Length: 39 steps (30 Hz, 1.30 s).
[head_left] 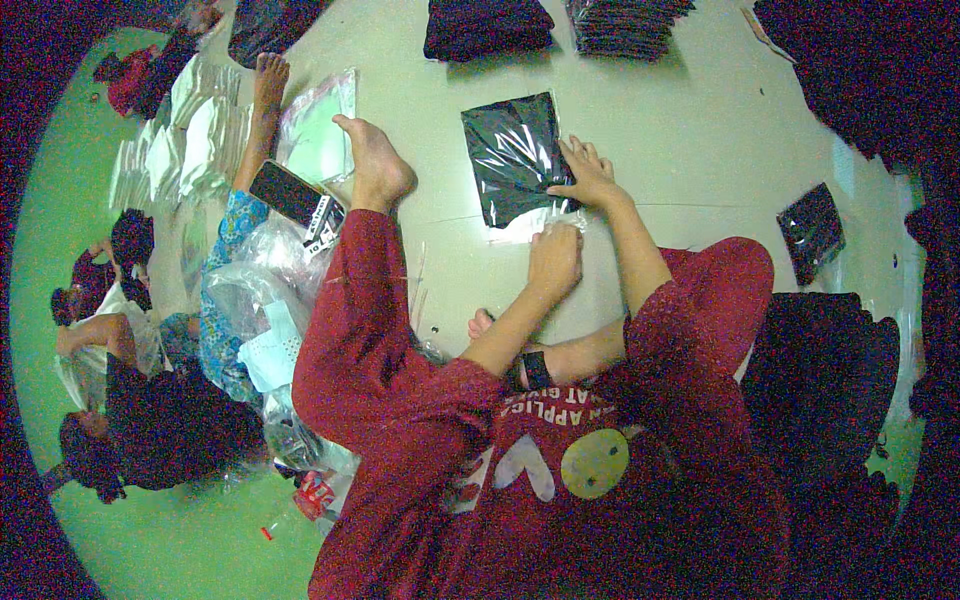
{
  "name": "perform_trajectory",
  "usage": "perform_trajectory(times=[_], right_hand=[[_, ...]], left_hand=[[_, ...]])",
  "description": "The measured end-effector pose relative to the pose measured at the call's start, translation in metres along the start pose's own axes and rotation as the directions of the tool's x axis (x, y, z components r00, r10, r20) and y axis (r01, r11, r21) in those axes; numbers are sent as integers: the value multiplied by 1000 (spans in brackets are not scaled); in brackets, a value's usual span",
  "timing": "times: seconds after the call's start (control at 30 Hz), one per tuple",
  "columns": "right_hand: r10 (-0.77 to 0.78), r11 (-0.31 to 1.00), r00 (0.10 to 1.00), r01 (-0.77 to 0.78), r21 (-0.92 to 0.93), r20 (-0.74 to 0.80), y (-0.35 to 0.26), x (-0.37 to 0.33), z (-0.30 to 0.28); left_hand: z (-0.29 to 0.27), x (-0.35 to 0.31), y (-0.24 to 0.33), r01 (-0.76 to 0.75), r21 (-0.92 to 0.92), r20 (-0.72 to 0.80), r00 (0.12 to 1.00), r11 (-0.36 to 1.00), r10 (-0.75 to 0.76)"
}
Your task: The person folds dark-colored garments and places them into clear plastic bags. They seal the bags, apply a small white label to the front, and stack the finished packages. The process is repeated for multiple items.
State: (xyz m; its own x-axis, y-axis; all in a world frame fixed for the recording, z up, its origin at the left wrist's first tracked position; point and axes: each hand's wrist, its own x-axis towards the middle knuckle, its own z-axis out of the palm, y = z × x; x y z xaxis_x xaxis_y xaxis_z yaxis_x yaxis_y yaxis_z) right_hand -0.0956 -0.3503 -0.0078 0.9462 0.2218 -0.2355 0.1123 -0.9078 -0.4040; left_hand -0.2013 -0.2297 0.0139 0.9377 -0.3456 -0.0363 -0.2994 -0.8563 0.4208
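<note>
A folded black garment in a clear plastic bag [512,150] lies flat on the pale floor in front of me. My left hand [557,257] is closed at the near edge of the bag, by its clear flap; the fingertips are partly hidden. On the right edge of the same bag rests my right hand [588,175], its fingers spread and its thumb reaching onto the plastic. Both forearms come from the red sleeves below. My bent knees, in red trousers, stand to either side.
Stacks of dark folded garments [487,28] sit at the far side. Another bagged black garment [812,232] lies at right, near dark cloth piles. Left are a phone [283,190], loose clear plastic [250,285], pale packets [195,140] and another person in blue patterned clothing [228,310].
</note>
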Motion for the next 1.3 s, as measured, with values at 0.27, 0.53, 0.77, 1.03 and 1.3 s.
perform_trajectory(times=[0.27, 0.53, 0.77, 1.03, 1.3], right_hand=[[36, 999, 999, -37, 40, 7, -6, 2, 10], [15, 1000, 998, -15, 5, 65, 0, 4, 9], [-11, 998, 1000, 11, 60, 3, 3, 2, 15], [-24, 998, 999, 26, 55, -40, 2, -1, 13], [37, 999, 997, -35, 21, -64, -13, -4, 12]], left_hand=[[-14, -13, -22, -232, -187, -256, 950, 955, 180], [15, 5, 6, -78, -130, -281, 959, 988, 38], [22, 9, 11, 1, -58, -260, 965, 998, -16], [-102, -60, -63, 397, -133, -298, 858, 908, -418], [-178, -108, -102, 242, -274, -574, 736, 931, -360]])
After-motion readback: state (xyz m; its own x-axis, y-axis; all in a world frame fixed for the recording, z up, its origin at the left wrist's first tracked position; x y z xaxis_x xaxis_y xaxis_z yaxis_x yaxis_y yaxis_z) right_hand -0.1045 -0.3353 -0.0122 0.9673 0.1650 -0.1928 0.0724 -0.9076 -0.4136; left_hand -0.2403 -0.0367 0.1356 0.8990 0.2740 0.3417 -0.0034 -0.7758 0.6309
